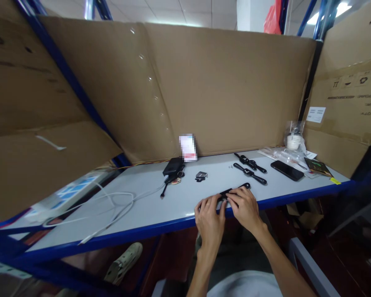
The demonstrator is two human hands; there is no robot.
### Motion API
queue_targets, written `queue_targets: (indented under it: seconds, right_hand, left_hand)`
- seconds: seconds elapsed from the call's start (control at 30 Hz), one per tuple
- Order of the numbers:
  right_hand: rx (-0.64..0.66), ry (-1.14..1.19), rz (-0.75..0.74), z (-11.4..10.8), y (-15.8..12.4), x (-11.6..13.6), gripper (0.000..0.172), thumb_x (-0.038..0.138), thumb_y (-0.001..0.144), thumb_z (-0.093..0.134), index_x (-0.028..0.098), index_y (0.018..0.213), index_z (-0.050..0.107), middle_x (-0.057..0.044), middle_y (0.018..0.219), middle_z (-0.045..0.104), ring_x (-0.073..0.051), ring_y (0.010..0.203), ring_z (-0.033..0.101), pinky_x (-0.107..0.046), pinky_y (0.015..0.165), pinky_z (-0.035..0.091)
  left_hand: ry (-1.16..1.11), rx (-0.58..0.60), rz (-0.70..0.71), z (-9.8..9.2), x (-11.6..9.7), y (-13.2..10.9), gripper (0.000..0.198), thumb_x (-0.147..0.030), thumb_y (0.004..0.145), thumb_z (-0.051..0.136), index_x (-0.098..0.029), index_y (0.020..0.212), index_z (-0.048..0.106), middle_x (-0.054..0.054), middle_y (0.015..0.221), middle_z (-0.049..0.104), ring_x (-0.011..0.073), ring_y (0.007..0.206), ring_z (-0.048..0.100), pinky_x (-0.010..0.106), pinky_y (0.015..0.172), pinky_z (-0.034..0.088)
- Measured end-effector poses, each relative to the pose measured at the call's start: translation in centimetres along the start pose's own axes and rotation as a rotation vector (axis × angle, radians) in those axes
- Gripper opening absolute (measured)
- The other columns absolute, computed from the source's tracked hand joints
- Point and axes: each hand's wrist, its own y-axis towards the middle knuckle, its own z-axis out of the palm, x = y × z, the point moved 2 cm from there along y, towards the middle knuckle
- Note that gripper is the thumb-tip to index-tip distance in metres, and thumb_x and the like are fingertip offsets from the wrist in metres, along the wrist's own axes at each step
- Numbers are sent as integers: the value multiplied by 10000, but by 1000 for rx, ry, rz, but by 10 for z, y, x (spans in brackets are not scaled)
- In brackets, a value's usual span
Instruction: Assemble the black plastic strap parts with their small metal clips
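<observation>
A long black part (pixel 246 186) with a rounded end lies at the front edge of the table, partly hidden under my fingers. My left hand (pixel 209 218) grips its left stretch, fingers curled over the top. Close beside it, my right hand (pixel 245 206) pinches the middle of the same part, thumb and fingertips pressed together. Beyond my hands rest similar black parts: one strap-like piece (pixel 250 173) nearer, with others (pixel 250 161) just behind. A few tiny pale bits (pixel 230 166) lie to their left, and a small black-and-silver piece (pixel 200 176) sits further left.
A black box-shaped device (pixel 172 167) with white cables (pixel 132 200) is on the left, near a power strip (pixel 71 198). To the right are a phone (pixel 287 170) and clear plastic bags (pixel 293 140). Cardboard walls (pixel 228 90) enclose the blue-edged table (pixel 160 214).
</observation>
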Motion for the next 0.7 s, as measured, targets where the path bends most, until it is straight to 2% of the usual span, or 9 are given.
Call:
queue_targets:
  seconds: [0.07, 0.13, 0.2, 0.33, 0.47, 0.53, 0.6, 0.63, 0.7]
  right_hand:
    - [0, -4, -3, 0, 0, -1, 239, 159, 947, 606, 235, 1088, 784, -56, 1055, 761, -246, 978, 635, -399, 848, 526]
    - [8, -19, -3, 0, 1, -1, 260, 149, 943, 603, 243, 1110, 780, -57, 1082, 763, -250, 986, 635, -403, 840, 525]
    - [23, -22, -3, -1, 1, -1, 284, 132, 936, 604, 249, 1131, 774, -55, 1109, 763, -253, 1002, 632, -406, 849, 523]
    - [18, 47, 9, 1, -4, 0, 301, 98, 931, 596, 227, 1142, 768, -45, 1134, 765, -239, 1019, 634, -391, 901, 525]
    - [-7, 141, 35, -2, -7, -2, 281, 124, 945, 575, 226, 1119, 772, -51, 1133, 766, -227, 1016, 652, -367, 912, 535]
    - [-11, 146, 78, -7, 7, -8, 248, 155, 959, 564, 222, 1062, 780, -53, 1079, 776, -220, 995, 668, -342, 902, 536]
    - [19, 22, 141, -13, 36, -19, 244, 185, 981, 539, 207, 1034, 776, -67, 1056, 775, -226, 1005, 675, -336, 920, 519]
    - [84, -95, 176, -14, 55, -25, 257, 198, 995, 520, 199, 1068, 767, -78, 1103, 766, -234, 1060, 667, -342, 965, 494]
    - [349, -325, 228, -9, 94, -38, 330, 183, 1028, 443, 199, 1218, 712, -98, 1217, 729, -222, 1145, 651, -319, 990, 468]
  left_hand:
    - [28, 41, 20, 0, 0, 2, 217, -270, 976, 586, -253, 1133, 734, 71, 1041, 762, 277, 975, 649, 437, 888, 421]
    - [51, 75, 35, -2, -1, 3, 206, -268, 963, 614, -279, 1114, 754, 59, 1057, 758, 273, 989, 643, 435, 891, 415]
    - [72, 110, 25, -4, -3, 5, 187, -269, 952, 639, -280, 1089, 765, 50, 1079, 753, 267, 1017, 638, 435, 915, 413]
    - [112, 214, 18, -7, -5, 12, 240, -271, 949, 647, -263, 1169, 744, 54, 1091, 749, 262, 1029, 631, 414, 882, 440]
    - [90, 242, 49, -4, -2, 18, 195, -266, 959, 632, -260, 1096, 771, 58, 1112, 752, 248, 1046, 641, 400, 886, 457]
    - [66, 223, 60, -1, 0, 17, 195, -265, 968, 622, -273, 1086, 777, 49, 1139, 753, 239, 1069, 649, 398, 902, 460]
    - [55, 205, 63, 1, 2, 16, 208, -277, 972, 621, -280, 1114, 773, 47, 1157, 753, 238, 1082, 653, 397, 897, 466]
    - [54, 199, 63, 2, 3, 15, 211, -281, 971, 625, -281, 1123, 772, 46, 1160, 754, 240, 1085, 654, 399, 892, 469]
    - [56, 192, 65, 2, 3, 14, 209, -280, 964, 637, -279, 1121, 775, 44, 1162, 754, 245, 1089, 656, 403, 888, 473]
